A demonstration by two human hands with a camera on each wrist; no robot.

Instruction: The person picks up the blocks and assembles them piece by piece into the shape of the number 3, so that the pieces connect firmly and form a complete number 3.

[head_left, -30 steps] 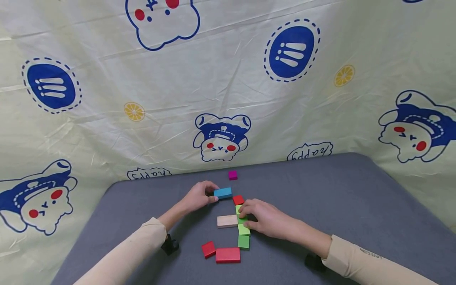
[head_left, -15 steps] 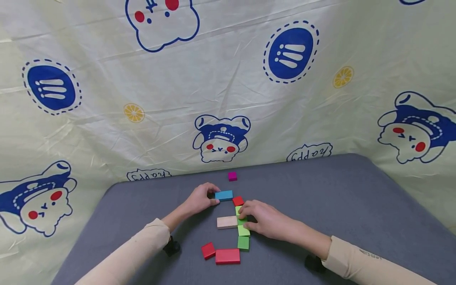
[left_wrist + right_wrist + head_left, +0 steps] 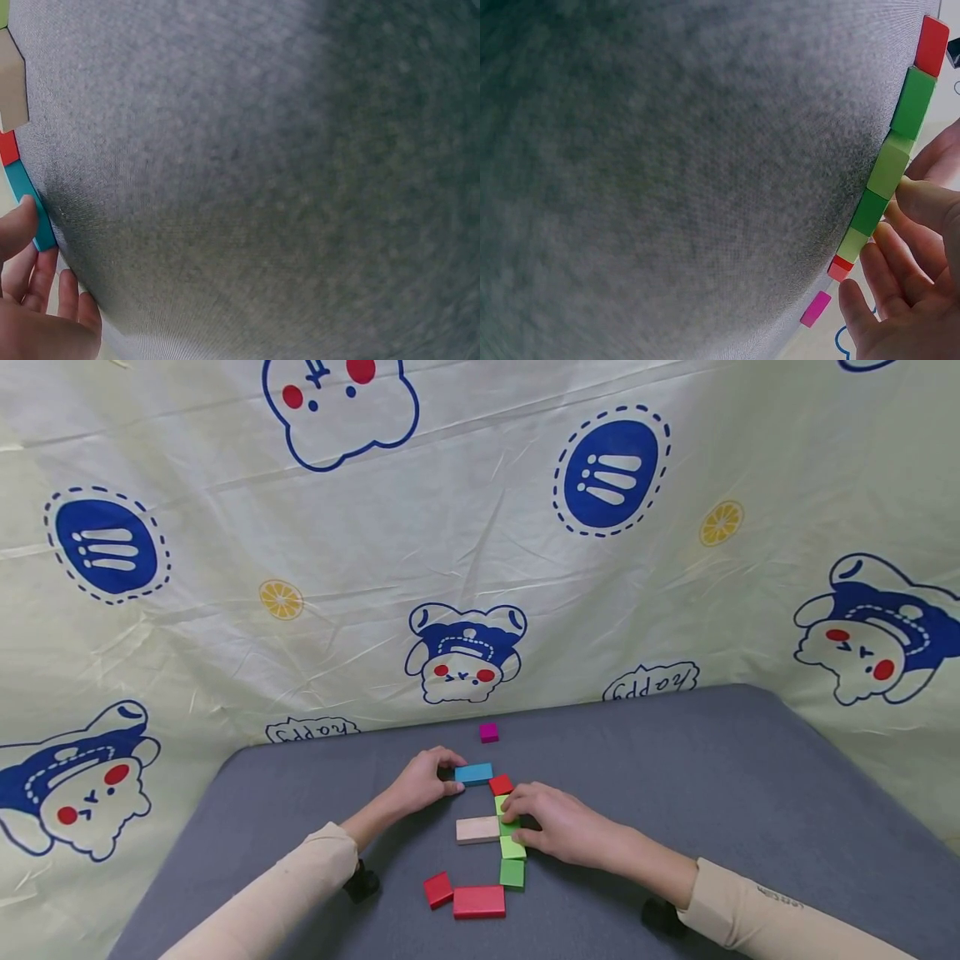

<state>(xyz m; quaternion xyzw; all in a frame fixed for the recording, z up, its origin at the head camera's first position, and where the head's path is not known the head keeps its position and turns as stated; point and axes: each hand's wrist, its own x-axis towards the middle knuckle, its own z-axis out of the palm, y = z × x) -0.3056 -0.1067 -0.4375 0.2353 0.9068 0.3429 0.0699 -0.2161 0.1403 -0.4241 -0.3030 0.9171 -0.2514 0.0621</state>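
In the head view my left hand (image 3: 423, 782) pinches the left end of a blue rectangular block (image 3: 475, 774), thumb in front and fingers behind. The block's right end lies beside a small red block (image 3: 501, 785). My right hand (image 3: 562, 822) is at a column of green blocks, its thumb and fingertips around a green block (image 3: 507, 828) in the middle. Light green blocks lie above and below it, the lower light green block (image 3: 513, 848) under the thumb. A darker green block (image 3: 512, 875) ends the column. The right wrist view shows the thumb (image 3: 922, 201) touching the column.
A pale wood block (image 3: 477, 831) extends left from the column. Nearer lie a red rectangular block (image 3: 479, 902) and a tilted red block (image 3: 438, 890). A magenta cube (image 3: 489, 732) sits near the back edge of the grey table (image 3: 675, 760). A printed curtain (image 3: 480, 527) hangs behind.
My left hand has slid the blue block slightly right and nearer, toward the small red block. The right hand has stayed in place on the column.
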